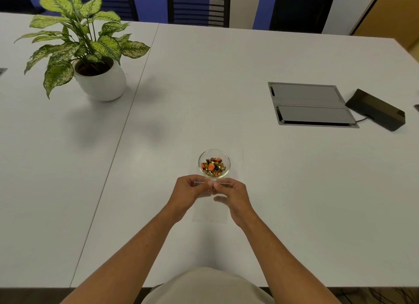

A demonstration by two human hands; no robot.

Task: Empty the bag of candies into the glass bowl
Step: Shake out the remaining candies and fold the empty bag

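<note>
both hands, left hand (189,190) and right hand (231,196), pinch the top edge of the clear bag (210,209) just in front of the candy-filled glass bowl (214,163) on the white tabletop (283,190).

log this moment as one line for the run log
stage: candies in glass bowl | clear bag looks empty | left hand, right hand: both pinching bag top edge, near side of bowl

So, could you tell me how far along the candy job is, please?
Mostly done: the candies sit in the glass bowl. In hand: the left hand and right hand hold the clear bag, seemingly empty. Left: set it aside.
</note>
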